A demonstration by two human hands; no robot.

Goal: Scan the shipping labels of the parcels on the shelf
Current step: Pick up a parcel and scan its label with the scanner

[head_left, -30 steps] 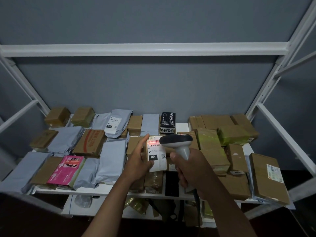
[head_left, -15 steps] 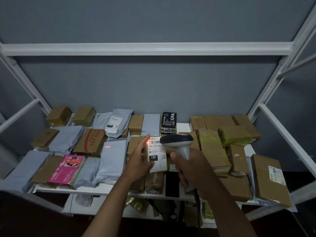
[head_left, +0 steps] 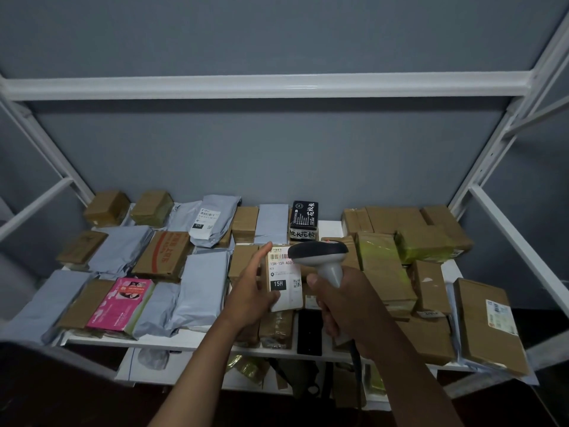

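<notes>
A parcel with a white shipping label (head_left: 281, 277) marked "15H" stands tilted up in the middle of the white shelf (head_left: 197, 337). My left hand (head_left: 251, 291) holds its left edge, thumb on the label's lower part and fingers stretched up along the side. My right hand (head_left: 345, 298) grips the handle of a grey barcode scanner (head_left: 320, 257), whose dark head points at the label from the right. The scanner head hides the label's upper right corner.
Brown cardboard boxes (head_left: 385, 266) fill the shelf's right half, grey poly bags (head_left: 203, 288) and a pink box (head_left: 123, 303) the left. A black box (head_left: 303, 220) stands at the back. White frame bars (head_left: 264, 86) cross above and at both sides. A lower shelf holds more parcels.
The red scan light seen on the label one second ago, and as dots half a second ago, is gone. Both hands stay in nearly the same place.
</notes>
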